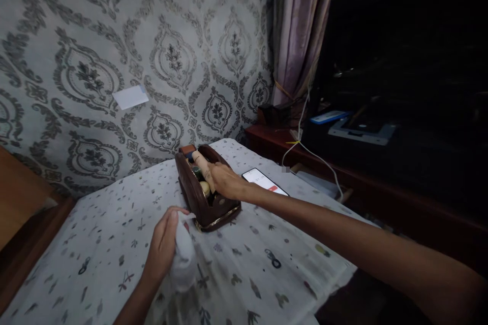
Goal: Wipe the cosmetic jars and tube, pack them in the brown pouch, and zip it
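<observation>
A brown leather-look toiletry bag, its zip open, sits on the patterned cloth. Inside it are a beige tube, a dark green-capped item and a round yellowish item. My right hand reaches in from the right with its fingers closed on the beige tube, which lies aslant in the bag; the fingertips are partly hidden. In front of the bag, my left hand grips a white cloth that hangs down, slightly blurred.
A phone with a lit screen lies right of the bag on the patterned cloth. A white cable runs down by a dark red shelf and a large black screen. The wallpapered wall rises behind.
</observation>
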`<action>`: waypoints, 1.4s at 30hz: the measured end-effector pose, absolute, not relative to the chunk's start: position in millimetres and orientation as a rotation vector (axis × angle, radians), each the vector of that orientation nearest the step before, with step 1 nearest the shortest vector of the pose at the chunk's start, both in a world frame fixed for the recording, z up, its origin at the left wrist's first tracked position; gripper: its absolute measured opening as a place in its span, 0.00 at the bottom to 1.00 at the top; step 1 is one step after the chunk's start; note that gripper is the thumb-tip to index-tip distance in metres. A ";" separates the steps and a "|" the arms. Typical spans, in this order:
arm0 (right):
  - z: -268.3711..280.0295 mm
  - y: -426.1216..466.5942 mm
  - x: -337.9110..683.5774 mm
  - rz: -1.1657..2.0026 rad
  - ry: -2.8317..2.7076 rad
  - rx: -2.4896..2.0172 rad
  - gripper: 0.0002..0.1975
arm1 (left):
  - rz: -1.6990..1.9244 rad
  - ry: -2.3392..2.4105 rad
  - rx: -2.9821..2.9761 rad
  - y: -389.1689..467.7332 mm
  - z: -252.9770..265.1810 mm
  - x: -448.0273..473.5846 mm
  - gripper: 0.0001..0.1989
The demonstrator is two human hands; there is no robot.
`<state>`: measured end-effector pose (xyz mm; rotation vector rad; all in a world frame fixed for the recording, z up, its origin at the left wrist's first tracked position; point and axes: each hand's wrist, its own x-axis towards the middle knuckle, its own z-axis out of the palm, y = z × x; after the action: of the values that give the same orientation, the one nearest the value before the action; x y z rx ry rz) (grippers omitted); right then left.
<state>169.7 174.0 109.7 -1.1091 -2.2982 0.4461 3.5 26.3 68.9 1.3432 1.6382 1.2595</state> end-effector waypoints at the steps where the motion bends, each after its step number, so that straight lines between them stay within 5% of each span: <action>1: 109.3 171.2 168.5 0.367 -2.369 -1.172 0.30 | 1.267 1.647 1.333 28.7 71.0 2.2 0.26; 13: 117.1 156.9 170.2 -0.175 -2.626 -1.112 0.19 | 1.260 1.774 1.935 79.4 134.0 -7.6 0.18; 21: 109.0 162.1 182.6 0.018 -2.498 -1.132 0.14 | 0.947 1.930 2.500 177.8 179.2 -11.0 0.13; 27: 95.6 165.9 185.9 0.080 -2.457 -1.081 0.15 | 0.851 2.024 2.598 220.3 173.0 3.8 0.11; 35: 92.0 168.8 184.0 0.126 -2.432 -1.057 0.14 | 0.095 1.546 2.759 234.1 145.0 4.8 0.13; 42: 83.8 171.5 182.8 0.172 -2.365 -1.030 0.12 | -0.015 1.702 2.758 231.1 145.8 -7.8 0.16</action>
<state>182.8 171.5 83.8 -1.0301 -2.3648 0.1715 -7.8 231.1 145.8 2.7581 1.7022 -0.0148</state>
